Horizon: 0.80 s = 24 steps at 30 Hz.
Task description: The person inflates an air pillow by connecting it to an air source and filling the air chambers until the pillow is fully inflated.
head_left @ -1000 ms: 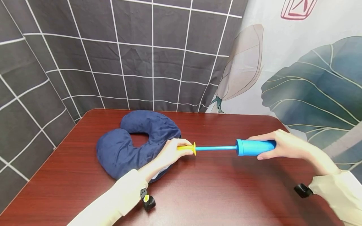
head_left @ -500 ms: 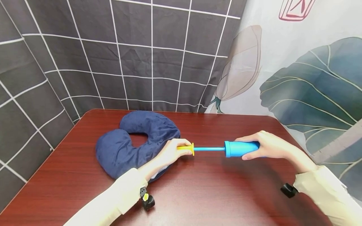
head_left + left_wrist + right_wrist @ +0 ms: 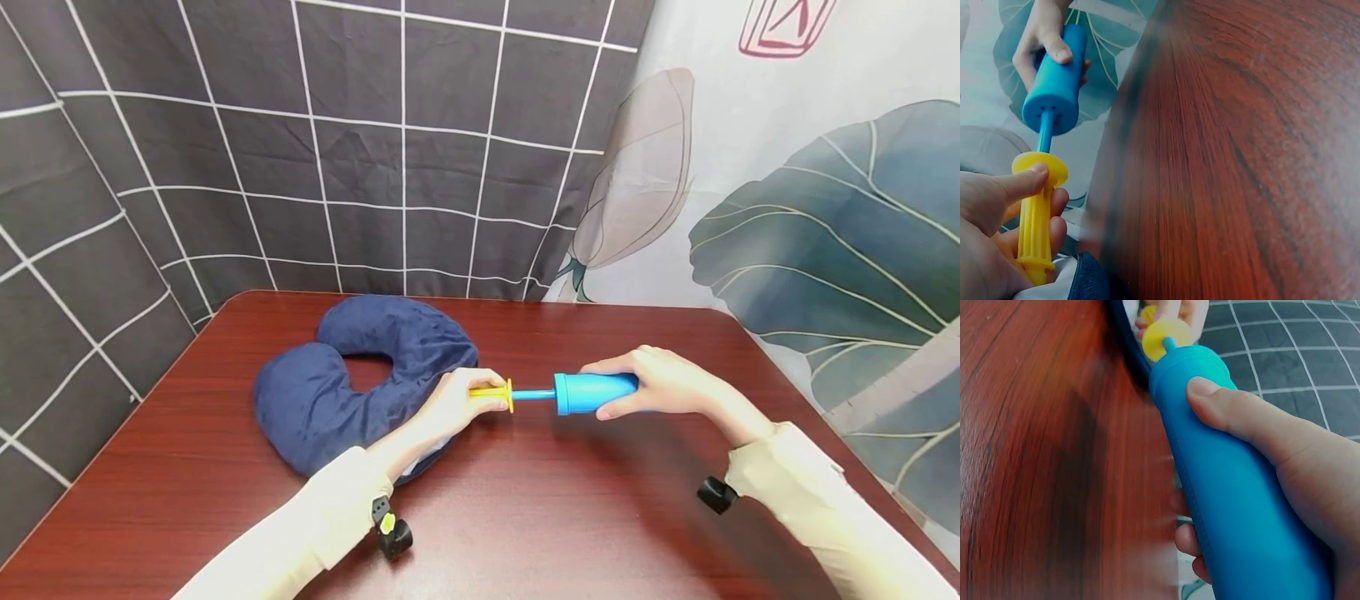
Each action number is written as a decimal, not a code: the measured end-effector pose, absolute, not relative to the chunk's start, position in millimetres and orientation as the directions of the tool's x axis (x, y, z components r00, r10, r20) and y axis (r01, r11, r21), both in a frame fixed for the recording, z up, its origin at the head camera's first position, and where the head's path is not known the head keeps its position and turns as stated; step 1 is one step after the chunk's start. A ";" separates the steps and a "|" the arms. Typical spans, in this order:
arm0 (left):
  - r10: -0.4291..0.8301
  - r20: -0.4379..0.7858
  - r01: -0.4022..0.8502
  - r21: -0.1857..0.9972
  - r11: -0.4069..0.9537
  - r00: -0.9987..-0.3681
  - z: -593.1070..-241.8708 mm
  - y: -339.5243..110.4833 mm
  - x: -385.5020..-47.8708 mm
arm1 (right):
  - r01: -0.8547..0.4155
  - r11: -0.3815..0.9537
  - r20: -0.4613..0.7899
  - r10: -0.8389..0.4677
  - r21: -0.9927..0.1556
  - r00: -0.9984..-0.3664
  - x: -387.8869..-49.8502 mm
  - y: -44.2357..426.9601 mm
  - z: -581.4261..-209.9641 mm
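A blue hand pump (image 3: 592,392) with a yellow handle (image 3: 491,392) lies level in the air above the table. My left hand (image 3: 453,404) grips the yellow handle, its thumb on the flange in the left wrist view. Around the blue barrel (image 3: 1229,481) curls my right hand (image 3: 663,383), thumb on one side and fingers on the other. A short stretch of blue rod (image 3: 534,394) shows between handle and barrel. The pump's far end is hidden by the right hand.
A navy U-shaped neck pillow (image 3: 315,408) lies on the reddish-brown table (image 3: 510,517), partly under my left hand and forearm. Behind the table hang a dark grid-patterned cloth (image 3: 352,167) and a pale leaf-print cloth (image 3: 825,242).
My right hand has moved left with the blue barrel, so less of the rod shows. The left hand and handle have stayed almost in place.
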State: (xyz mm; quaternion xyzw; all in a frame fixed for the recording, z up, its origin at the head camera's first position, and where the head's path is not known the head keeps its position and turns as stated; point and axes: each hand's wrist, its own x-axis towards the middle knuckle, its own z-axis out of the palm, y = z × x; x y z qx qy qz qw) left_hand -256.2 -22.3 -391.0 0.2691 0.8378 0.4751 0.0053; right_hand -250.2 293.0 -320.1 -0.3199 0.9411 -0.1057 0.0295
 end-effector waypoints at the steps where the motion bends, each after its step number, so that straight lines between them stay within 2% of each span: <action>1: 0.456 0.249 0.447 0.798 0.403 -0.855 -391.1 -22.0 -256.5 | -0.597 0.773 0.012 -0.609 -0.217 -0.793 -250.9 289.8 -320.4; 15: 0.435 0.248 0.440 0.791 0.426 -0.866 -389.1 -20.0 -254.2 | -0.622 0.762 0.030 -0.628 -0.182 -0.778 -256.9 245.2 -330.5; 24: 0.452 0.237 0.445 0.781 0.439 -0.860 -388.1 -20.7 -254.2 | -0.611 0.771 0.042 -0.614 -0.179 -0.788 -253.8 240.9 -330.6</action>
